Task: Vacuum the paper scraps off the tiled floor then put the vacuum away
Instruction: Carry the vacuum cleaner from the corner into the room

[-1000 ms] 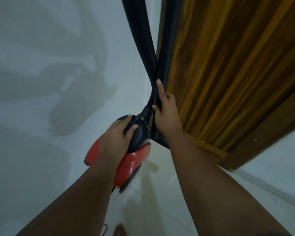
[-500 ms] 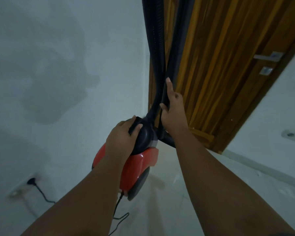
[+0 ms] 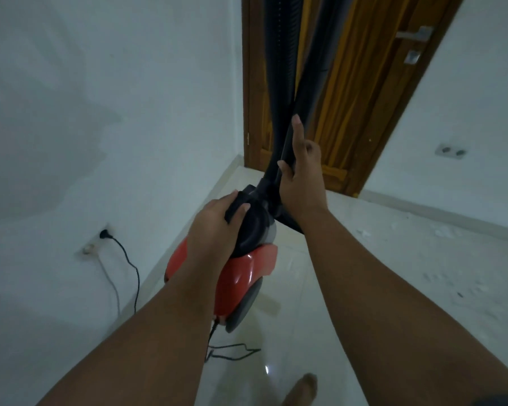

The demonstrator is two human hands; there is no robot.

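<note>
A red and black vacuum cleaner [image 3: 241,276] hangs in the air in front of me, above the pale tiled floor [image 3: 349,303]. My left hand [image 3: 214,224] grips the black handle on top of its body. My right hand [image 3: 301,171] holds the black wand and hose [image 3: 279,83] just above the body, thumb wrapped round and forefinger laid straight up along the tube. Hose and wand run up out of view. Small white paper scraps [image 3: 443,231] lie on the floor at the right near the wall. The vacuum's black cord [image 3: 232,351] trails on the floor below.
A wooden door [image 3: 349,83] with a metal handle [image 3: 414,35] stands ahead, shut. A black plug [image 3: 104,234] sits in a wall socket low on the left wall, beside a white cable. Another socket [image 3: 450,150] is on the right wall. My bare foot [image 3: 302,389] shows at the bottom.
My view has dropped and swung left, so floor, left wall socket, cord and my foot have come into sight. Both hands keep the same hold on the vacuum and wand.
</note>
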